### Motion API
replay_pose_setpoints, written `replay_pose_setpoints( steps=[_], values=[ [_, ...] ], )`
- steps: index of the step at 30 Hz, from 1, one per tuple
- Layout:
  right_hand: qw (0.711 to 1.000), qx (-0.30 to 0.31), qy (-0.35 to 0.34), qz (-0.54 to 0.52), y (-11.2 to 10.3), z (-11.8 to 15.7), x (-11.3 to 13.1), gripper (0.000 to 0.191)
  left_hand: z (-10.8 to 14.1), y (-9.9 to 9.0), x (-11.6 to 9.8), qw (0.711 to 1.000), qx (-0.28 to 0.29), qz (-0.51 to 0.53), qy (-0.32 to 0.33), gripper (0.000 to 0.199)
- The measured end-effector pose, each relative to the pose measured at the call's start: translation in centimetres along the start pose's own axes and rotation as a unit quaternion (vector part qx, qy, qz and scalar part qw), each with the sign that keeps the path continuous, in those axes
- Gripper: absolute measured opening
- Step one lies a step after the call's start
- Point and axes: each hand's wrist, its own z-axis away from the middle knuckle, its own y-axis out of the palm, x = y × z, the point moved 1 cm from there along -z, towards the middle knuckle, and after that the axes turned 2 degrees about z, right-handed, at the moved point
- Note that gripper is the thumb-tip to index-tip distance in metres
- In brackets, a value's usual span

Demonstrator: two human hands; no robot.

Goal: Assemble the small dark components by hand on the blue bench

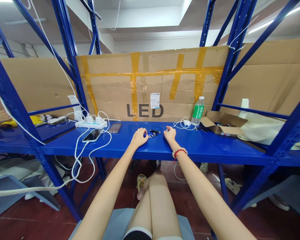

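Note:
On the blue shelf, my left hand rests with its fingers curled at the left edge of a small pile of blue and silver parts. A thin black item lies at the back of that pile. To the right of the pile, my right hand is raised a little with fingers pinched; a tiny shiny thing shows at the fingertips, too small to name. What my left fingers hold, if anything, is hidden. A beaded bracelet with a red string circles my right wrist.
Left on the shelf are a white power strip, cables and a phone. Right are a white cable with a plug, a green-labelled bottle and an open cardboard box. Another person's hand shows far left.

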Motion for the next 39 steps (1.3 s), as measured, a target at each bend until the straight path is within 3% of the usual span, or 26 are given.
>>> replay_pose_setpoints(
  steps=[13,29,35,39],
  values=[
    [0.998,0.036,0.033,0.041,0.1,0.1,-0.2,0.028,-0.1,0.2,0.1,1.0,0.001,-0.021,0.004,0.008],
    [0.996,0.057,0.011,0.063,-0.9,1.0,1.0,0.023,-0.2,1.0,0.5,0.997,-0.03,-0.066,0.019,0.019],
    [0.995,0.021,-0.051,0.078,-1.8,2.2,1.9,0.025,0.1,-0.3,-0.8,0.993,-0.069,-0.076,0.064,0.017],
    [0.994,-0.007,-0.082,0.067,-2.0,2.7,2.7,0.024,2.4,-2.2,-3.6,0.988,-0.099,-0.076,0.093,0.016]
  ],
)
